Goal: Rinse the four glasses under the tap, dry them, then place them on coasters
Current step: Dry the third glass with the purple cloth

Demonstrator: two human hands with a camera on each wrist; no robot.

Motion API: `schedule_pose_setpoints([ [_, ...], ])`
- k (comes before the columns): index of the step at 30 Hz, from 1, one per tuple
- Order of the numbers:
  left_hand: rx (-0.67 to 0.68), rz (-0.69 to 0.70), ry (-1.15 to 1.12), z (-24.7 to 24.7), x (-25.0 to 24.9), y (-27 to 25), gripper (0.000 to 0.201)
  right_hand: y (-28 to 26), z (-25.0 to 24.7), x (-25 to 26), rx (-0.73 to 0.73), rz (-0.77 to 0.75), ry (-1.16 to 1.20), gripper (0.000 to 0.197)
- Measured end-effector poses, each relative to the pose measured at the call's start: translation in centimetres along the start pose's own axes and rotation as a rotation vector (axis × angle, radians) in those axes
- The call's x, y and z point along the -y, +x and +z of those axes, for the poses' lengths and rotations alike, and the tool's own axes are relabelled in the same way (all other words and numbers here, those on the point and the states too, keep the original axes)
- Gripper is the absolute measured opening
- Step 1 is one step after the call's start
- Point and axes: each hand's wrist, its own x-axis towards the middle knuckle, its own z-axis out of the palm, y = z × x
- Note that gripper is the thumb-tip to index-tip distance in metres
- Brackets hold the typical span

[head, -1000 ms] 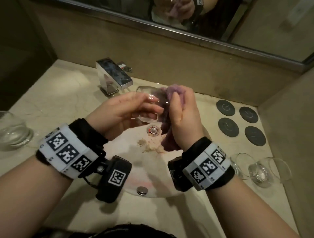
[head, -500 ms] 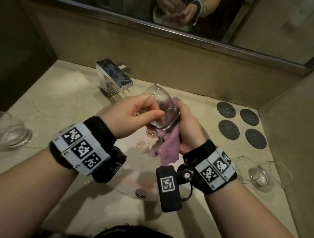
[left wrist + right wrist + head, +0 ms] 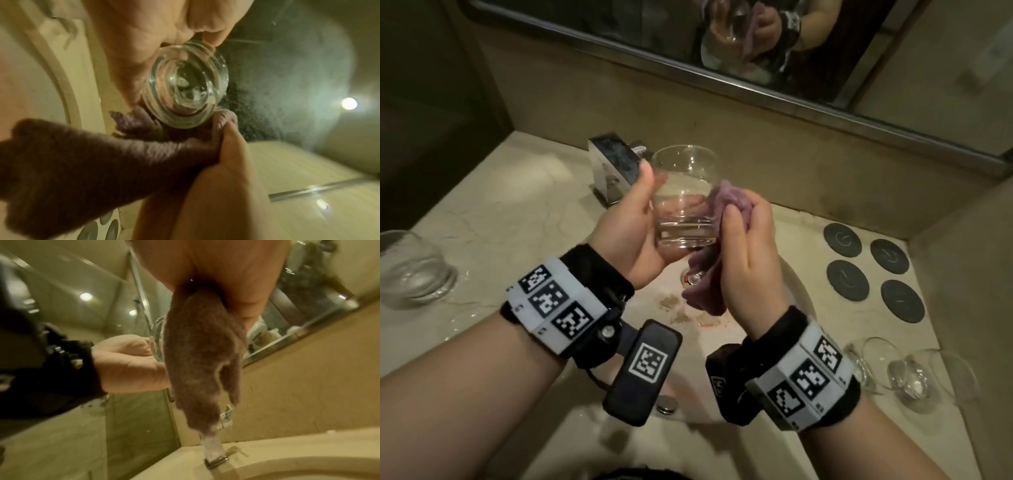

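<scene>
Dim warm light; ceiling spots [image 3: 349,103] flared in wrist views, which were blurred, soft-focused and edge-warped.

Purple cloth [image 3: 726,205]; clear glass [image 3: 685,202]; coasters [image 3: 842,240] dark — perhaps grey.

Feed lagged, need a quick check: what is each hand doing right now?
Left hand: grips the glass, upright over the sink.
Right hand: holds the purple cloth against the glass's side.

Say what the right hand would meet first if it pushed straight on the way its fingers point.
Probably the glass: the right hand presses the purple cloth against its side.
</scene>
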Motion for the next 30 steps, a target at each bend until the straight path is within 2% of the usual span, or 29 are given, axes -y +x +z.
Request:
schedule_pose_setpoints([
  [3, 0.034, -0.058, 0.069, -0.8, -0.3, 0.1, 0.078, -0.5, -0.4, 0.1, -0.106, -0.375, -0.239, 0.030],
  [5, 0.047, -0.052, 0.114, -0.8, -0.1, -0.4, 0.074, -0.5, -0.2, -0.1, -0.110, -0.537, -0.339, 0.038],
  [7, 0.037, -0.050, 0.157, -0.8, 0.7, -0.8, 0.063, -0.3, 0.6, -0.3, -0.012, -0.685, -0.516, 0.043],
  [9, 0.019, -0.049, 0.115, -1.2, 1.4, -1.3, 0.053, -0.1, 1.2, -0.6, 0.060, -0.781, -0.730, 0.043],
  [10, 0.006, -0.023, 0.143, -1.1, 1.6, -1.5, 0.055, 0.0, 1.3, -0.6, 0.055, -0.796, -0.774, 0.042],
  [11, 0.018, 0.010, 0.212, -1.3, 1.8, -1.4, 0.059, 0.1, 1.4, -0.5, 0.029, -0.796, -0.779, 0.041],
  [13, 0.058, 0.049, 0.333, -1.0, 1.5, -1.3, 0.048, 0.2, 1.6, -0.3, -0.038, -0.788, -0.754, 0.040],
  [15, 0.064, 0.075, 0.401, -0.7, 0.8, -1.2, 0.037, 0.5, 1.9, -0.1, -0.072, -0.738, -0.725, 0.042],
  [16, 0.074, 0.090, 0.433, -0.6, 0.4, -1.3, 0.035, 0.7, 2.0, 0.1, -0.062, -0.666, -0.694, 0.044],
  [17, 0.064, 0.100, 0.450, -0.5, 0.2, -1.3, 0.043, 1.2, 1.9, 0.3, -0.034, -0.554, -0.643, 0.047],
  [19, 0.074, 0.078, 0.453, -0.7, 0.2, -1.2, 0.059, 2.4, 1.3, 1.0, 0.012, -0.232, -0.422, 0.048],
  [21, 0.114, 0.037, 0.401, -0.7, 0.3, -1.3, 0.072, 3.9, 0.4, 1.2, 0.011, 0.160, 0.007, 0.041],
  [23, 0.173, -0.024, 0.325, -0.9, 0.2, -1.0, 0.083, 4.8, -0.8, 0.2, 0.021, 0.433, 0.373, 0.044],
  [25, 0.221, -0.068, 0.259, -1.2, 0.0, -0.9, 0.076, 4.4, -1.7, -1.1, -0.017, 0.513, 0.635, 0.057],
  [27, 0.229, -0.080, 0.200, -1.8, -0.2, -0.7, 0.074, 4.0, -2.7, -2.1, -0.067, 0.528, 0.766, 0.072],
  [30, 0.215, -0.097, 0.102, -2.4, -0.1, -0.3, 0.085, 3.4, -4.0, -1.4, -0.168, 0.385, 0.754, 0.090],
])
